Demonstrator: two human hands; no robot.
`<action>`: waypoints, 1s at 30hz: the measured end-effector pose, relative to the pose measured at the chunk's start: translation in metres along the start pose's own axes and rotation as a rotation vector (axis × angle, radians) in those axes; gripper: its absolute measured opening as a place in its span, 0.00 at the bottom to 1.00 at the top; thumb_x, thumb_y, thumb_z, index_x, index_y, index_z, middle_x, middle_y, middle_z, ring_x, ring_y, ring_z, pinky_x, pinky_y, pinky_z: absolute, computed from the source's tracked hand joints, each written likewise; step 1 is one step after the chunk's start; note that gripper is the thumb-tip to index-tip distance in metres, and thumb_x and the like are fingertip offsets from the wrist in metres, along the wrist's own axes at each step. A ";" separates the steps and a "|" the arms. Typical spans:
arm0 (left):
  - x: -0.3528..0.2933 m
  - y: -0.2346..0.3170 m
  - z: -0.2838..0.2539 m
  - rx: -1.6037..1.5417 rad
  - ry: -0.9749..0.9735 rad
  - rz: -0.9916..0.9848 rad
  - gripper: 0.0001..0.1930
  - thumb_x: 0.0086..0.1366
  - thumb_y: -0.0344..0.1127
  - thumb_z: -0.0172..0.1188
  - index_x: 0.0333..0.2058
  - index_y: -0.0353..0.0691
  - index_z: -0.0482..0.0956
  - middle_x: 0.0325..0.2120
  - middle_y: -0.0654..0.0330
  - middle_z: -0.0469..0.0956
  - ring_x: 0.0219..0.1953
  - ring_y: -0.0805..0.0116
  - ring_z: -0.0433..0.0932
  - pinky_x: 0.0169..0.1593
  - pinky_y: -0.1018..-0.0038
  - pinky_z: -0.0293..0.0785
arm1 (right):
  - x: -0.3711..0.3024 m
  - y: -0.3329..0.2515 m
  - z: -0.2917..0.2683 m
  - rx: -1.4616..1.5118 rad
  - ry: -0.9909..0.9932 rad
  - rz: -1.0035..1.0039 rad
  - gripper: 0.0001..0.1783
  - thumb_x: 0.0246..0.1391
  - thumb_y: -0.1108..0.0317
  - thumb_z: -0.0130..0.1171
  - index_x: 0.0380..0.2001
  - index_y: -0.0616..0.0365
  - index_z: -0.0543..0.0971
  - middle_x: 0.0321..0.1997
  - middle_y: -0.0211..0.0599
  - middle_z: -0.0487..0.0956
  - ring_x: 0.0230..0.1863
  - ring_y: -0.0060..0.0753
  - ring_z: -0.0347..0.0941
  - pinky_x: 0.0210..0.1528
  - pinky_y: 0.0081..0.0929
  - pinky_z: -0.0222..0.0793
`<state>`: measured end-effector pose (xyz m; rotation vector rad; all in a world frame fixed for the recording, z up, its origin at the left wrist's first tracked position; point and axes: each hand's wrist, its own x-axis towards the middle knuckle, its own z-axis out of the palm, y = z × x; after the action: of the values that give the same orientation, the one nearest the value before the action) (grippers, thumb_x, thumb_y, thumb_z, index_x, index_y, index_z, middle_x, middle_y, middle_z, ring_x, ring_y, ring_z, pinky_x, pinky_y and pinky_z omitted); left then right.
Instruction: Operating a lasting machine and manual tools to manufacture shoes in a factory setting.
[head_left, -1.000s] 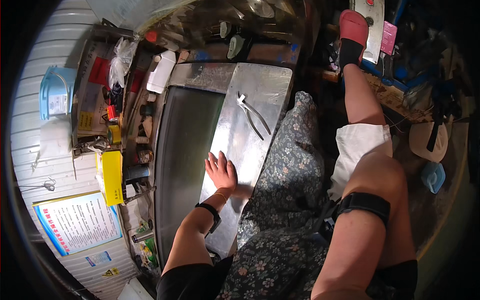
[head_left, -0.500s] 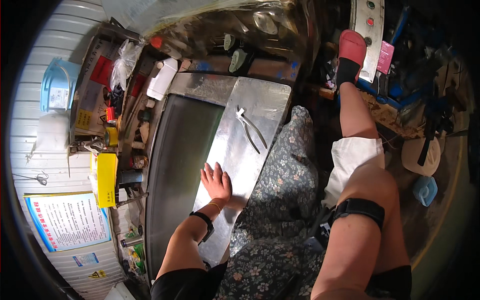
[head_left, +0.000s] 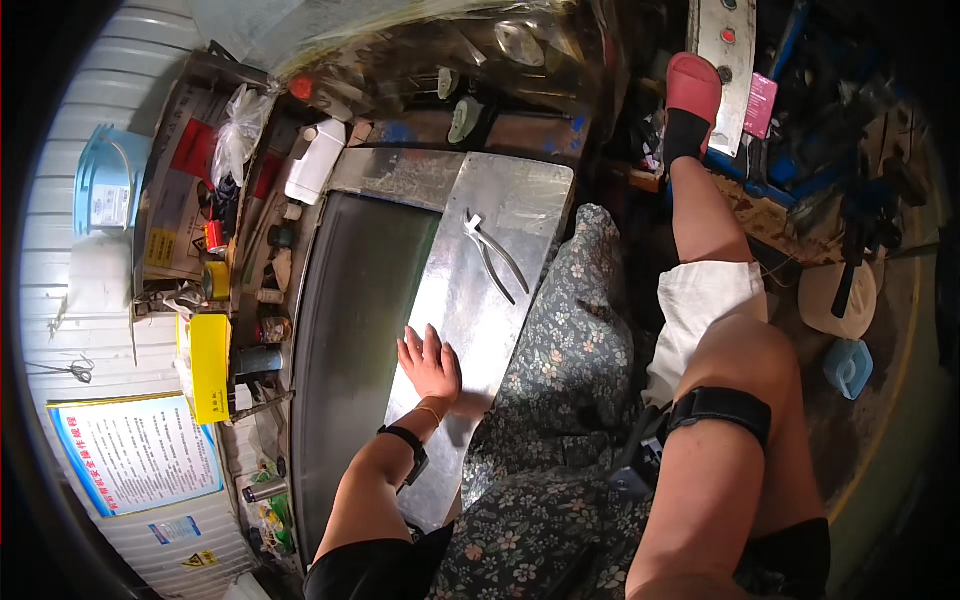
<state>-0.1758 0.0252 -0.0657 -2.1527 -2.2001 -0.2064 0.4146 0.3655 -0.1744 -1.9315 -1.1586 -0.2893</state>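
My left hand (head_left: 432, 366) lies flat on the shiny metal plate (head_left: 440, 300), fingers stretched and slightly spread, with nothing held. Further up the same plate, apart from that hand, rests a pair of metal pliers (head_left: 494, 256), jaws pointing away and handles toward me. A wide dark surface (head_left: 365, 290) lies just left of the plate. My bent right arm (head_left: 745, 370) has a black strap (head_left: 720, 425) round the forearm. That forearm folds back to the lower edge, so my right hand is out of view.
A floral cloth (head_left: 560, 400) covers my lap. My foot in a red slipper (head_left: 692, 90) is beside a light panel with buttons (head_left: 722, 75). Shelves on the left hold a yellow box (head_left: 210, 368) and a white bottle (head_left: 316, 160). A light-blue bucket (head_left: 108, 180) is by the wall.
The view has shifted slightly, so most surroundings sit a little further left. My left hand stays flat on the plate, and the pliers keep their place on it.
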 end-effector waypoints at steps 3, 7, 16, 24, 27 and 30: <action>-0.002 -0.002 0.000 0.010 0.001 0.009 0.28 0.67 0.48 0.48 0.64 0.46 0.66 0.67 0.40 0.53 0.68 0.32 0.46 0.69 0.45 0.42 | -0.003 0.002 -0.002 0.014 -0.009 0.004 0.11 0.57 0.68 0.55 0.42 0.57 0.81 0.38 0.38 0.81 0.38 0.37 0.76 0.42 0.30 0.69; -0.004 -0.004 0.000 0.006 -0.002 0.008 0.28 0.67 0.48 0.48 0.64 0.47 0.66 0.68 0.41 0.53 0.69 0.33 0.46 0.69 0.45 0.42 | -0.004 0.003 -0.003 0.035 -0.016 0.019 0.10 0.57 0.69 0.56 0.41 0.57 0.81 0.37 0.37 0.82 0.36 0.36 0.77 0.40 0.29 0.70; -0.005 -0.001 -0.002 0.029 0.026 0.024 0.28 0.67 0.48 0.48 0.64 0.48 0.66 0.67 0.42 0.54 0.68 0.32 0.48 0.69 0.44 0.44 | -0.017 -0.060 -0.066 0.344 0.037 0.051 0.09 0.56 0.69 0.58 0.39 0.57 0.82 0.34 0.36 0.83 0.33 0.35 0.78 0.36 0.28 0.71; -0.007 0.006 -0.005 -0.115 0.181 0.016 0.24 0.63 0.40 0.54 0.57 0.39 0.72 0.62 0.34 0.60 0.65 0.26 0.50 0.67 0.41 0.47 | -0.074 -0.262 -0.287 1.054 -0.299 -0.171 0.08 0.55 0.70 0.60 0.38 0.58 0.82 0.32 0.35 0.84 0.30 0.34 0.79 0.33 0.27 0.72; -0.023 0.007 -0.014 -0.413 0.107 -0.182 0.23 0.61 0.37 0.58 0.55 0.40 0.74 0.63 0.40 0.62 0.68 0.36 0.52 0.69 0.52 0.53 | -0.089 -0.322 -0.372 1.217 -0.515 -0.311 0.07 0.55 0.70 0.61 0.37 0.58 0.83 0.31 0.34 0.84 0.29 0.34 0.79 0.32 0.26 0.72; -0.060 -0.011 -0.030 -0.453 0.115 -0.078 0.21 0.60 0.34 0.59 0.53 0.39 0.75 0.62 0.42 0.63 0.67 0.36 0.56 0.68 0.52 0.56 | -0.106 -0.367 -0.432 1.283 -0.767 -0.481 0.07 0.55 0.70 0.61 0.37 0.58 0.83 0.30 0.34 0.84 0.28 0.33 0.80 0.30 0.26 0.72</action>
<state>-0.1870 -0.0387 -0.0452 -2.1791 -2.3472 -0.8878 0.1509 0.0525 0.2315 -0.5694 -1.6662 0.8504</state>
